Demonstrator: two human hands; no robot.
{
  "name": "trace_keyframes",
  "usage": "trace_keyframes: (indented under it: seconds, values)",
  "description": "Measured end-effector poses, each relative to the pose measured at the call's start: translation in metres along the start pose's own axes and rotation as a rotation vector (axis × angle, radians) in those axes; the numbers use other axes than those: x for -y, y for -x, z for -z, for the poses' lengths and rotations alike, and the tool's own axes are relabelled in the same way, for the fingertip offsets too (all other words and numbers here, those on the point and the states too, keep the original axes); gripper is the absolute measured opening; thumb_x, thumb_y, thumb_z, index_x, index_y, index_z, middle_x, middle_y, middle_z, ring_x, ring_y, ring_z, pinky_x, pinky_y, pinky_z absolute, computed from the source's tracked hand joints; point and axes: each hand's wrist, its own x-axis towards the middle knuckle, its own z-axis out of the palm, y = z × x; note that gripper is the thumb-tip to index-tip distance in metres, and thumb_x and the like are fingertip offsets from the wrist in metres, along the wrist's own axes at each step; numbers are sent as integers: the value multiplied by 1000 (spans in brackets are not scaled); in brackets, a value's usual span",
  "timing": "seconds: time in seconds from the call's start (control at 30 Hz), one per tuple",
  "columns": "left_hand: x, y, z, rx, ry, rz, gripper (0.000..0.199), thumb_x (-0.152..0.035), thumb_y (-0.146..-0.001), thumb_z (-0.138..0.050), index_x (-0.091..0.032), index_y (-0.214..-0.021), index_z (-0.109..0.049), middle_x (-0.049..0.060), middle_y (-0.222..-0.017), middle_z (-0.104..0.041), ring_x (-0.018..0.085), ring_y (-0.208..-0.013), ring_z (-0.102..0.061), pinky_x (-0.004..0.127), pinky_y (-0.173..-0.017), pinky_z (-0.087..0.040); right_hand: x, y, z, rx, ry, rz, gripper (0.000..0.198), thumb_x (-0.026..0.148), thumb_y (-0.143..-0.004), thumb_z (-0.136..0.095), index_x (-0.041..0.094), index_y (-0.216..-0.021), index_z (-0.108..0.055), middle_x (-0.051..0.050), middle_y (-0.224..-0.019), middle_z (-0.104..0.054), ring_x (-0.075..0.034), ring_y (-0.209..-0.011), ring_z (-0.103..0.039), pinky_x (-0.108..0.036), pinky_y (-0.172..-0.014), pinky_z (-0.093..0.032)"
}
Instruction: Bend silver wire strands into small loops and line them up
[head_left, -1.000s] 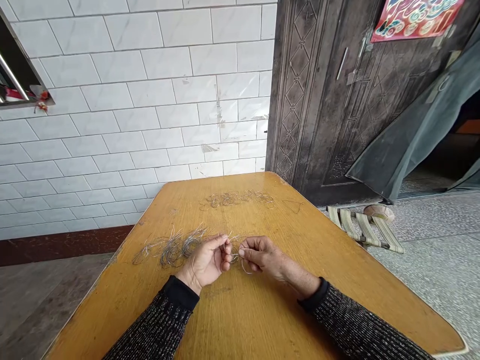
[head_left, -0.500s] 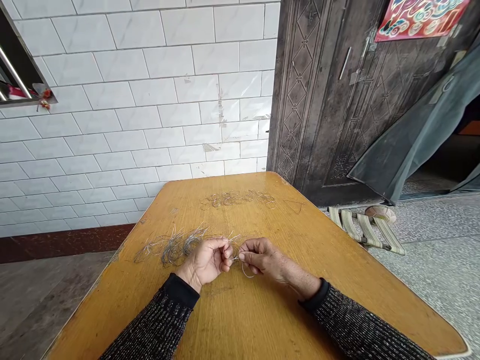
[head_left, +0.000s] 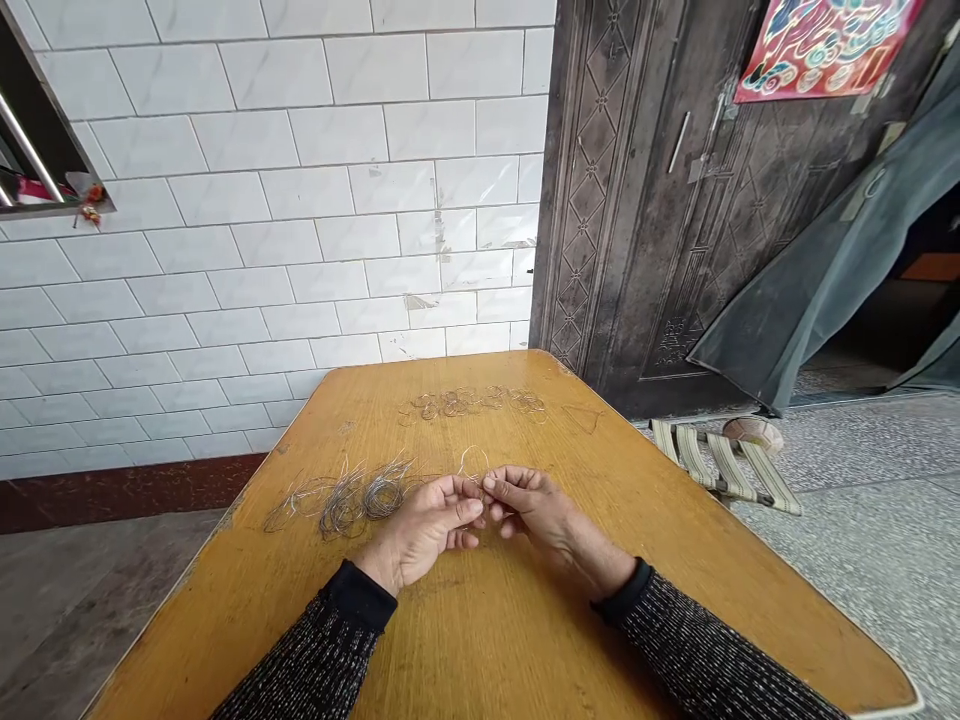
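Close together over the middle of the table, my left hand (head_left: 433,520) and my right hand (head_left: 529,505) both pinch a thin wire (head_left: 474,449). A small loop of it rises above the fingertips; the rest is hidden by the fingers. Thumb and forefinger are closed on each hand. Just left of my left hand lie several coiled bundles of grey wire (head_left: 382,494), with loose ends sticking up. Farther back on the table is a row of small thin wire loops (head_left: 480,402).
The wooden table (head_left: 465,650) runs up to a white tiled wall (head_left: 225,200). A dark carved door (head_left: 645,200) with a grey curtain (head_left: 810,270) is at right. On the floor stands a small stool with striped straps (head_left: 727,465), a round object (head_left: 754,433) beside it.
My hands have come closer together, and my left hand has turned its thumb inward. The wire's loop now stands above the fingers rather than hanging below my right hand.
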Motion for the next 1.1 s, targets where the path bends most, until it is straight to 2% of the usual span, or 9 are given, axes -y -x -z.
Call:
trace_keyframes:
  seconds: [0.13, 0.27, 0.47, 0.67, 0.8, 0.93, 1.1]
  values:
    - [1, -1, -2, -109, -53, -46, 22, -24, -62, -70, -14, -73, -53, 2, -73, -57, 9, -62, -50, 21, -56, -37, 3, 2, -1, 15, -2, -21, 32, 45, -64, -65, 14, -72, -62, 0, -62, -61, -8, -54, -55, -16, -43, -41]
    - [3, -3, 3, -179, -44, -63, 21, -22, -61, -69, -14, -72, -53, -1, -68, -55, 8, -60, -50, 21, -57, -37, 9, 5, -2, -15, 94, -7, 37, 50, -66, -60, 15, -78, -64, -3, -72, -61, -12, -64, -57, -18, -43, -42]
    - [4, -4, 7, -243, -86, -88, 21, -22, -63, -67, -16, -78, -55, -2, -67, -54, 8, -61, -52, 21, -56, -38, 7, 2, 1, -35, 171, 30, 35, 47, -61, -65, 14, -71, -62, 0, -64, -56, -8, -56, -50, -16, -40, -38]
    - [3, -3, 7, -213, -51, -96, 21, -23, -61, -69, -14, -77, -59, -1, -66, -54, 8, -59, -51, 21, -56, -38, 3, -1, 2, -40, 238, 31, 31, 44, -62, -64, 14, -59, -55, 5, -45, -48, -4, -37, -38, -17, -37, -29]
    - [4, -4, 8, -223, -33, -93, 20, -23, -59, -70, -14, -74, -59, -1, -66, -53, 7, -58, -50, 20, -55, -38, 2, -2, 2, -33, 288, 47, 29, 42, -65, -60, 15, -57, -53, 5, -44, -48, -5, -37, -37, -18, -38, -28]
    - [6, -6, 8, -238, -75, -92, 22, -25, -61, -69, -15, -79, -60, -1, -66, -53, 8, -60, -51, 20, -56, -39, 0, -3, 1, -89, 403, 132, 23, 36, -69, -56, 15, -60, -55, 4, -47, -46, -6, -40, -38, -18, -40, -29]
    - [6, -6, 6, -250, -179, -167, 27, -41, -68, -62, -15, -77, -60, 0, -68, -53, 9, -61, -50, 19, -52, -38, -3, -4, -2, -135, 552, 216, 20, 31, -72, -51, 14, -65, -59, 4, -48, -43, -7, -44, -38, -20, -43, -30]
